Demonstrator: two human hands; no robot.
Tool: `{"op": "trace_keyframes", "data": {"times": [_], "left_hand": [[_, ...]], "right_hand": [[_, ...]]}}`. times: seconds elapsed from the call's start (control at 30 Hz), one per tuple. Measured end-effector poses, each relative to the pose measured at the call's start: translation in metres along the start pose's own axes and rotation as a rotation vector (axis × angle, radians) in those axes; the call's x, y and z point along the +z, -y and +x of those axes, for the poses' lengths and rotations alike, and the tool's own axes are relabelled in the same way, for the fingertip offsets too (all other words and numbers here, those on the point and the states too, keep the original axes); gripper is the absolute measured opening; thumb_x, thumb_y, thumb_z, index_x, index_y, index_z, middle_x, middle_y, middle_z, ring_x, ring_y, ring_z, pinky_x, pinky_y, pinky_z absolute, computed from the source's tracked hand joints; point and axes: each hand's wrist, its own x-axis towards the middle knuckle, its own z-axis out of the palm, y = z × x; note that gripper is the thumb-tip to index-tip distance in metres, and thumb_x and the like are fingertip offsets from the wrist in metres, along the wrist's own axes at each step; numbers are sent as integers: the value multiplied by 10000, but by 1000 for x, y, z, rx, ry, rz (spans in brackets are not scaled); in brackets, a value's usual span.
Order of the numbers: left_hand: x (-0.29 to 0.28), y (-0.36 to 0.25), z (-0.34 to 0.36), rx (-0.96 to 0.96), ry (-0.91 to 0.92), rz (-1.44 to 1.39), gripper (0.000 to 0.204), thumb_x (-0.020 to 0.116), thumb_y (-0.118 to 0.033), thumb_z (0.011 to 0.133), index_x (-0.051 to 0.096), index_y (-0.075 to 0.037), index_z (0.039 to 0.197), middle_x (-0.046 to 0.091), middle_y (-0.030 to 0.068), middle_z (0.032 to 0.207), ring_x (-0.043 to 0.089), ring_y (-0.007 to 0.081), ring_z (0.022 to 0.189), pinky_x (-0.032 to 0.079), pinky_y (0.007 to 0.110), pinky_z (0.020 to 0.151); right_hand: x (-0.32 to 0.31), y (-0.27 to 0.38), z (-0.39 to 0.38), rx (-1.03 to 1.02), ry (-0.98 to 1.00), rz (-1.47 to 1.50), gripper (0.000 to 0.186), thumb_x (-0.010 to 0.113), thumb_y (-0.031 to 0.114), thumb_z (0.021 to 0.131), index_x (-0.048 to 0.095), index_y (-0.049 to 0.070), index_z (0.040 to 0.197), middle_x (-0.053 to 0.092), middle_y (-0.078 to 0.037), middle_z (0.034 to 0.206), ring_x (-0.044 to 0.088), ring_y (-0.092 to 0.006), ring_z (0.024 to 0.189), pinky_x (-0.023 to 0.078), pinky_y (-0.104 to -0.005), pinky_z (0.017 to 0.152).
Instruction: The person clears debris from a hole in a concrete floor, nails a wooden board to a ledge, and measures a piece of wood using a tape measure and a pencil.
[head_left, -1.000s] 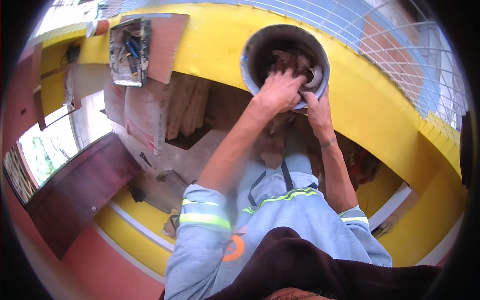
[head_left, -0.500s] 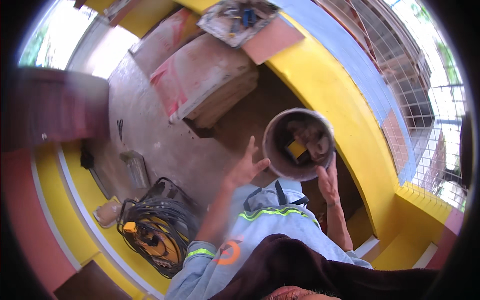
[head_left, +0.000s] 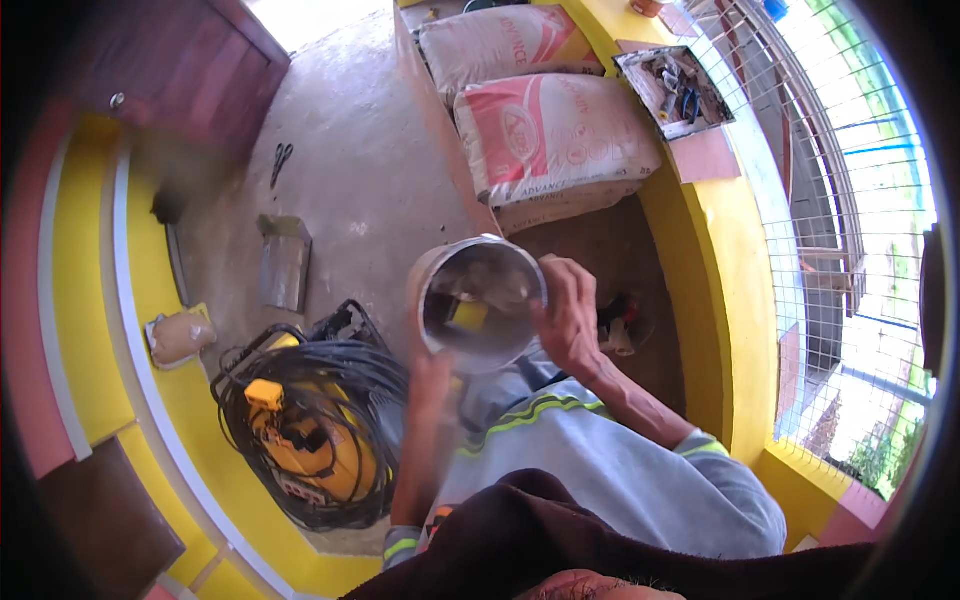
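Far-left door (head_left: 190,80): dark wood, glossy; shiny metal knob (head_left: 117,100). Floor (head_left: 350,170): smooth, concrete-looking, faint sheen. Far bags (head_left: 590,130): matt paper, creased. Right low wall (head_left: 705,290): smooth yellow paint. Right mesh (head_left: 830,225): metal wire. Near-left cable (head_left: 368,372): rubbery, semi-gloss. Bucket (head_left: 417,290): dull, dusty; plastic or metal, can't tell. Shirt (head_left: 650,455): soft matt cloth. Near dark cloth (head_left: 500,515): fuzzy.

Has bucket (head_left: 490,350) between left hand (head_left: 432,368) and right hand (head_left: 572,315), cable coil (head_left: 312,372) to the left, sacks (head_left: 565,135) ahead. Has tools (head_left: 685,92) in tray (head_left: 703,126) right of sacks, scissors (head_left: 281,162) on floor (head_left: 350,175) left of sacks, door (head_left: 190,65) farther left.
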Motion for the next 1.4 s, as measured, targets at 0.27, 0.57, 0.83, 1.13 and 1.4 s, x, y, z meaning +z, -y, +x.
{"op": "trace_keyframes", "data": {"times": [0.27,0.57,0.83,1.13,1.4], "left_hand": [[-91,2,76,-244,-108,-34,621,522,-60,801,404,-29,1409,556,99,1226,550,209,1059,474,296,867],[-200,-19,226,-285,-248,-74,549,567,-97,794,458,-41,1329,579,80,1112,569,177,925,490,308,764],[-266,-152,447,-312,-186,-277,644,513,-25,777,402,-67,1410,567,77,1151,568,153,933,509,282,774],[-318,-273,687,-396,7,-176,658,507,-19,788,386,-104,1430,594,61,1052,603,141,838,555,285,681],[-320,-364,911,-458,146,-17,887,478,35,750,147,-117,1559,516,150,1274,603,181,908,546,290,689]], "right_hand": [[210,43,114,-568,531,-55,526,666,225,767,557,7,1232,507,-200,1328,513,-371,1225,420,-466,1037],[290,124,278,-535,872,-122,384,650,234,748,649,74,1098,570,-164,1115,564,-334,1101,472,-472,925],[328,172,469,-497,667,-5,506,588,87,769,549,8,1267,549,-157,1274,481,-312,1259,367,-431,1061],[384,196,683,-272,557,42,496,561,-4,765,546,-10,1260,548,-170,1291,475,-337,1270,365,-438,1081],[450,176,906,-62,600,77,301,559,85,861,583,32,1156,611,-162,1156,547,-331,1151,403,-439,1023]]}}
